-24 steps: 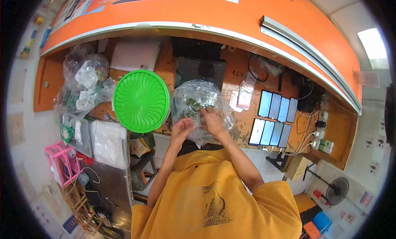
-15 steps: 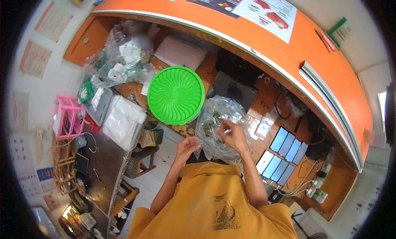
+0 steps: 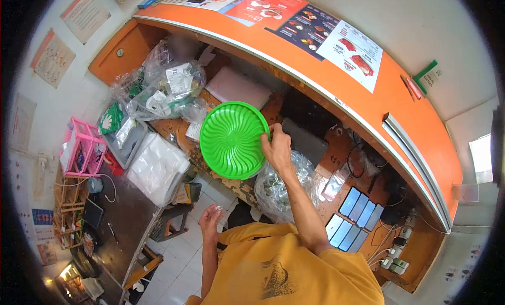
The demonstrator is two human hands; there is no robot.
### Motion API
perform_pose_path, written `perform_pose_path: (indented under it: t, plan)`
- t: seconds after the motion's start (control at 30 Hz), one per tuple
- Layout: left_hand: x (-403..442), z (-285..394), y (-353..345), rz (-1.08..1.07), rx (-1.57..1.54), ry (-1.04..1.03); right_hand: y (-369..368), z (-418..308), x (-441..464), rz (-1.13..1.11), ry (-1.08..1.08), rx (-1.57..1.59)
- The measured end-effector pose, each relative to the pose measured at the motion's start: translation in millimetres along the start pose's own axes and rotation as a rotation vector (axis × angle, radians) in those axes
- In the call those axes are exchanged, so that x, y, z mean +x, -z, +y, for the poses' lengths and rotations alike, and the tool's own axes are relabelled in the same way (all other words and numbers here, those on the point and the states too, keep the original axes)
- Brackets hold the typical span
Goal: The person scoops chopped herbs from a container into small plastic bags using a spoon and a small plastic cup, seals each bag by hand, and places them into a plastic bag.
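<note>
My right hand (image 3: 278,144) grips the right rim of the round green lid (image 3: 231,139), fingers over its edge. Below and left of the lid, my left hand (image 3: 211,216) is raised over the floor with its fingers curled together around a small whitish thing that I cannot make out. The clear plastic bag (image 3: 276,186) with green leafy contents lies on the wooden counter (image 3: 336,155), partly behind my right forearm.
Several phones (image 3: 350,221) lie in two rows at the right, with cables and plugs beyond. At the left are bulky plastic bags (image 3: 176,89), a stack of clear sheets (image 3: 158,168), a grey tray (image 3: 129,142) and a pink rack (image 3: 84,150). An orange cabinet front (image 3: 363,105) overhangs the counter.
My right hand has left the plastic bag, moved up and left, and taken hold of the green lid's rim. My left hand has drawn away from the bag, down and to the left.
</note>
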State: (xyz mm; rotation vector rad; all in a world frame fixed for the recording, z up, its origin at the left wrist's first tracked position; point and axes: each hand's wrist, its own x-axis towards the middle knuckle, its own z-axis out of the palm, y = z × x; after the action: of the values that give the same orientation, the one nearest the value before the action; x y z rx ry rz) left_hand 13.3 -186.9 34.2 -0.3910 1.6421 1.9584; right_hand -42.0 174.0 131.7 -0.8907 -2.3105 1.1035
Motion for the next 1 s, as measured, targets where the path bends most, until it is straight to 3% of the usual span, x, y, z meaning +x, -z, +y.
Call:
perform_pose_path:
  t: [0.1,0.17,0.23,0.33,0.43,0.47,0.57,0.6,0.67,0.77,0.87,1.0]
  plan:
    - [22.4,16.4,7.6,-0.010,-0.018,-0.004,4.5,-0.5,27.0,0.119,-0.172,0.391]
    - [42.3,35.3,4.4,-0.034,0.015,-0.021,-10.1,52.9,59.0,0.149,-0.286,0.504]
    - [67.9,48.0,3.6,-0.064,0.054,-0.062,-11.0,75.5,77.9,0.108,-0.577,0.906]
    - [102.6,68.3,-2.3,-0.125,0.113,-0.127,-44.9,114.0,96.4,0.405,-0.818,0.859]
    - [108.9,107.1,-24.5,-0.234,0.150,-0.117,-72.1,165.9,92.7,0.317,-0.696,1.122]
    - [110.8,114.3,-27.8,-0.271,0.160,-0.104,-66.4,168.8,87.2,0.247,-0.787,1.029]
    - [116.9,120.6,-26.4,-0.307,0.178,-0.114,-39.8,76.6,45.6,0.425,-0.270,-0.085]
    - [117.3,121.8,-23.9,-0.308,0.185,-0.124,-35.7,44.5,30.4,0.453,-0.089,-0.185]
    - [118.5,127.5,-22.5,-0.284,0.172,-0.116,-45.8,10.3,8.7,0.119,0.037,-0.040]
    - [117.3,142.6,-23.0,-0.290,0.192,-0.148,-71.6,9.2,-16.7,-0.409,0.118,-0.745]
    - [116.6,147.6,-17.2,-0.291,0.208,-0.207,-83.5,13.5,-17.1,-0.584,0.128,-0.854]
    - [102.9,140.1,-1.3,-0.223,0.199,-0.275,-84.0,10.5,-8.9,-0.517,0.322,-0.785]
